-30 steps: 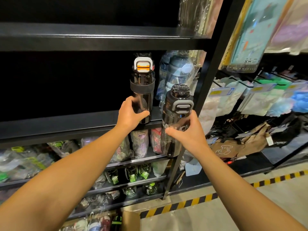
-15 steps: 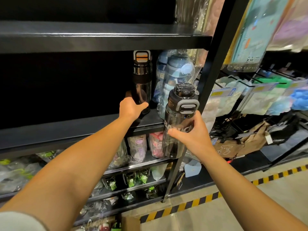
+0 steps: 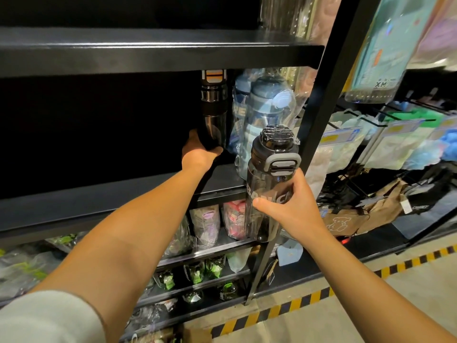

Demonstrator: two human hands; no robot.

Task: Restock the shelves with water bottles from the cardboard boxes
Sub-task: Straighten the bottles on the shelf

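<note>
Far in on the black shelf [image 3: 103, 194], the left hand [image 3: 197, 151] curls around the base of a dark bottle with an orange-striped cap [image 3: 214, 107], which stands upright just left of the plastic-wrapped blue bottles [image 3: 267, 115]. To the right and in front of the shelf edge, the right hand [image 3: 294, 206] grips a smoky bottle with a grey latch lid [image 3: 270, 184], holding it upright in the air beside the black upright post [image 3: 324, 100].

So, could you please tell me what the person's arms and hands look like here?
Both forearms are bare. The left hand and right hand wear no gloves, and no rings or watch show. A pale grey sleeve covers the left upper arm; no sleeve shows on the right.
</note>
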